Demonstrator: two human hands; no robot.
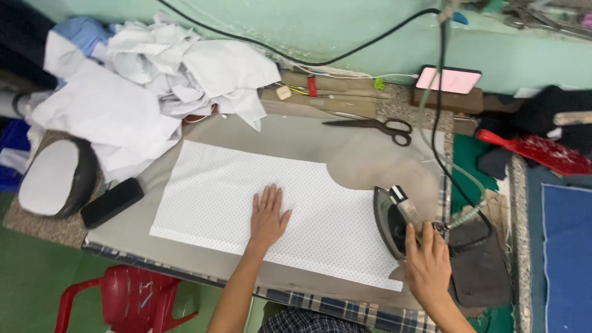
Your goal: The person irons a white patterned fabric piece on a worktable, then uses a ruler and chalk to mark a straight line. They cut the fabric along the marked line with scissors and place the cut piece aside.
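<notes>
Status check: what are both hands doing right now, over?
Left hand flat on dotted white fabric. Right hand on iron at fabric's edge. Scissors lie clear.

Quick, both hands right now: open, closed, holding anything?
Left hand: open, flat on the white dotted fabric, holding nothing.
Right hand: on the iron; whether it grips cannot be told.

Left hand (268,217) flat on dotted fabric (246,185); right hand (427,262) — seemingly gripping — iron (394,221).
</notes>
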